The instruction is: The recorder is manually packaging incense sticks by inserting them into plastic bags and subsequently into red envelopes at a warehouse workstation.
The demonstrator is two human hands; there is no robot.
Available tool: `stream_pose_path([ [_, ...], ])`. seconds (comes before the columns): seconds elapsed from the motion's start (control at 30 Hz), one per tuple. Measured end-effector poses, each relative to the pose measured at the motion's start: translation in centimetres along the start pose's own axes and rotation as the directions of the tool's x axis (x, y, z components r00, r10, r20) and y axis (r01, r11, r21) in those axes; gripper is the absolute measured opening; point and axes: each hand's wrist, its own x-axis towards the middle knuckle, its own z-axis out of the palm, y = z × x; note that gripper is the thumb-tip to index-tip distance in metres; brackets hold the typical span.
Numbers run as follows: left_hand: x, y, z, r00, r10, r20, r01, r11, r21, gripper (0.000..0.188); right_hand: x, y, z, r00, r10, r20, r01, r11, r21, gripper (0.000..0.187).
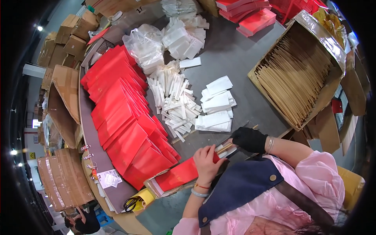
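My bare left hand [206, 161] is at the near edge of the table, its fingers bent over the end of a red paper bag [181, 173]. That bag lies in a long, narrow cardboard tray [171, 192]. Just to the right, my right hand [249, 140], in a black glove, closes on thin tan sticks [225, 148] beside a whitish piece. Its fingertips are partly hidden. Flat white paper packets [214, 121] lie in overlapping stacks beyond my hands. Left of these is a loose heap of narrow white paper strips [174, 94].
Overlapping red paper bags [121, 105] cover the table's left side. Clear plastic bags [145, 47] lie at the back. An open carton [256, 80] packed with thin brown pieces stands right. Black-handled scissors [132, 203] sit in a yellow holder near left. Red stacks [256, 22] lie far back.
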Motion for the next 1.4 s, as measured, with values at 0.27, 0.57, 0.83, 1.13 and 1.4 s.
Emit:
stream_pose_path([
  [0.27, 1.3, 0.3, 0.6, 0.999, 0.036, 0.026, -0.038, 0.997, 0.067, 0.073, 0.5, -1.6, 3.0, 0.907, 0.421, 0.024, -0.393, 0.823, 0.41, 0.033],
  [0.57, 4.1, 2.7, -6.4, 0.89, 0.133, 0.436, -0.238, 0.951, 0.195, 0.038, 0.9, -2.4, -3.0, 0.983, 0.185, 0.006, -0.176, 0.944, -0.279, 0.051],
  [0.83, 6.0, -6.2, -17.0, 0.913, 0.104, -0.394, 0.171, 0.779, 0.603, 0.009, 1.2, -2.8, -7.8, 0.943, 0.299, -0.144, -0.328, 0.907, -0.265, 0.061],
  [1.13, -1.7, -2.9, 0.7, 0.884, -0.325, -0.336, 0.297, 0.946, -0.133, 0.034, 1.5, -3.5, -7.1, 0.946, 0.322, 0.028, -0.29, 0.885, -0.365, 0.061],
  [1.4, -1.9, -3.1, 0.6, 0.892, -0.359, -0.274, 0.295, 0.923, -0.249, 0.047, 3.1, -4.1, -0.8, 0.965, 0.223, 0.136, -0.209, 0.972, -0.11, 0.063],
])
